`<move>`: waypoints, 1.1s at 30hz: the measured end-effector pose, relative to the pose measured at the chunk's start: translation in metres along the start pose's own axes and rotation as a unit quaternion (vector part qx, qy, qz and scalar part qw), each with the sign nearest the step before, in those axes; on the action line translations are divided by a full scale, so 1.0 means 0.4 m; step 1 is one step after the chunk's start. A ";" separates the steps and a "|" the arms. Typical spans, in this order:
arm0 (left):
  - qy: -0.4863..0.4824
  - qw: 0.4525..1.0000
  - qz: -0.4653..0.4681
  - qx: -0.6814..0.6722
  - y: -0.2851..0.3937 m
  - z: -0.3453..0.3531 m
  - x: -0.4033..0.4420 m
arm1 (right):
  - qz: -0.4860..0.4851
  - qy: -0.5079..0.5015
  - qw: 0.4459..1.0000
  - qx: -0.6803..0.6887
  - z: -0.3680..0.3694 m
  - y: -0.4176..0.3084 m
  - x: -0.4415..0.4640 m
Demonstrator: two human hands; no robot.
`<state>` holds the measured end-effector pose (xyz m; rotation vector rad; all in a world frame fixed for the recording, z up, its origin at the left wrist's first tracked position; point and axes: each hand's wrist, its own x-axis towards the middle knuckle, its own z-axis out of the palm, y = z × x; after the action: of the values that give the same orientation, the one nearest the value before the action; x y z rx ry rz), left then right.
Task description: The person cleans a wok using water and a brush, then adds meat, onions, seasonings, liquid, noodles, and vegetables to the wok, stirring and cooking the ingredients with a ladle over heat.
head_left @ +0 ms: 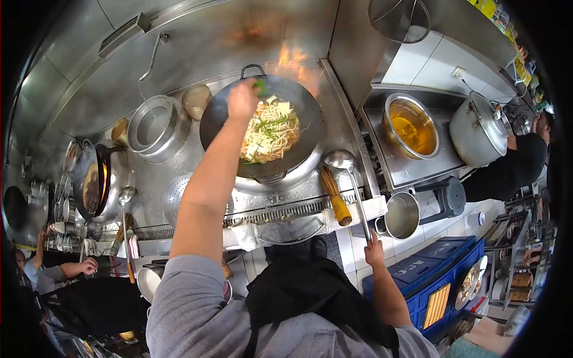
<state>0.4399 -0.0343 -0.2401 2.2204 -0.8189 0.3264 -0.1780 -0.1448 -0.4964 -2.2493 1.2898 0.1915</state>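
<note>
My left hand (pixel 242 100) reaches over the far part of a large black wok (pixel 222 122), its fingers closed around some green leaves (pixel 261 88). In the wok lies a heap of pale noodles (pixel 271 132) mixed with green strips and other pieces. Flames (pixel 292 56) rise behind the wok's far right rim. At my right side, my right hand (pixel 374 252) is wrapped around the handle of a steel ladle (pixel 341 160). The ladle's bowl rests at the right of the wok, and a bamboo brush (pixel 338 203) lies beside it.
On the right stand a bowl of yellow-orange liquid (pixel 412 126), a lidded pot (pixel 477 132), a saucepan (pixel 401 216) and a blue bin (pixel 436 262). Left are a steel pot (pixel 153 128), a perforated skimmer (pixel 178 196) and another wok (pixel 89 179). Other people work at both sides.
</note>
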 end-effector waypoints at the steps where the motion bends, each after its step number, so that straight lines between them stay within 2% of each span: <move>1: 0.004 1.000 -0.002 0.001 0.031 -0.042 0.019 | -0.009 -0.004 1.000 0.010 -0.012 -0.002 -0.006; 3: 0.084 0.995 -0.051 0.031 0.083 -0.114 0.050 | -0.048 0.007 0.999 -0.002 -0.032 0.006 -0.013; 4: 0.087 0.994 -0.054 0.034 0.090 -0.128 0.058 | -0.079 0.018 0.997 -0.012 -0.040 0.015 -0.017; 6: 0.179 0.983 -0.033 0.002 0.102 -0.144 0.058 | -0.096 0.041 0.994 -0.013 -0.052 0.031 -0.020; 7: 0.186 0.981 -0.056 -0.008 0.106 -0.137 0.038 | -0.086 0.070 0.993 0.032 -0.063 0.031 -0.021; 8: 0.191 0.980 -0.060 -0.001 0.083 -0.104 0.018 | -0.077 0.097 0.989 0.078 -0.074 0.030 -0.019; 10: 0.070 0.984 -0.149 0.065 -0.005 0.008 -0.036 | -0.150 0.108 0.976 0.111 -0.106 0.027 -0.009; 11: 0.075 0.983 -0.154 0.069 -0.042 0.032 -0.060 | -0.156 0.089 0.978 0.102 -0.149 -0.003 -0.018; 13: 0.201 0.976 -0.051 0.069 -0.089 0.041 -0.075 | -0.195 0.058 0.973 0.109 -0.227 -0.029 0.003; 14: 0.203 0.975 -0.057 0.075 -0.038 -0.003 -0.073 | -0.229 0.056 0.964 0.125 -0.275 -0.057 0.001; 16: 0.133 0.970 -0.197 -0.046 0.105 -0.161 -0.090 | -0.259 0.013 0.958 0.123 -0.316 -0.061 0.028; 17: 0.168 0.950 -0.201 -0.171 0.114 -0.190 -0.113 | -0.299 -0.020 0.946 0.125 -0.334 -0.076 0.041; 18: 0.208 0.913 -0.194 -0.292 0.128 -0.226 -0.131 | -0.271 -0.119 0.938 0.178 -0.357 -0.102 0.043; 20: 0.232 0.878 -0.184 -0.377 0.181 -0.297 -0.239 | -0.315 -0.232 0.904 0.171 -0.344 -0.116 0.071; 21: 0.245 0.856 -0.218 -0.400 0.203 -0.323 -0.307 | -0.378 -0.251 0.882 0.124 -0.375 -0.176 0.054; 22: 0.243 0.846 -0.226 -0.417 0.203 -0.341 -0.385 | -0.399 -0.270 0.870 0.110 -0.369 -0.198 0.056; 24: 0.268 0.814 -0.232 -0.461 0.161 -0.353 -0.546 | -0.429 -0.361 0.826 0.051 -0.331 -0.242 0.059; 25: 0.291 0.797 -0.241 -0.471 0.165 -0.379 -0.632 | -0.409 -0.413 0.813 0.029 -0.305 -0.260 0.061; 26: 0.332 0.781 -0.274 -0.453 0.193 -0.422 -0.716 | -0.446 -0.401 0.799 -0.026 -0.263 -0.261 0.070; 29: 0.447 0.746 -0.286 -0.402 0.151 -0.616 -0.987 | -0.460 -0.459 0.757 -0.068 -0.167 -0.268 0.056; 30: 0.485 0.741 -0.260 -0.384 0.155 -0.707 -1.086 | -0.438 -0.489 0.748 -0.096 -0.159 -0.286 0.028; 32: 0.564 0.730 -0.191 -0.335 0.171 -0.878 -1.300 | -0.478 -0.531 0.693 -0.099 -0.111 -0.285 0.001; 33: 0.619 0.706 -0.197 -0.282 0.222 -0.958 -1.405 | -0.494 -0.544 0.669 -0.115 -0.092 -0.291 -0.024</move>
<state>-0.0414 0.4507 -0.1785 1.0836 0.3015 1.0202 -0.0911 -0.1099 -0.4176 -2.0089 -0.6277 1.0824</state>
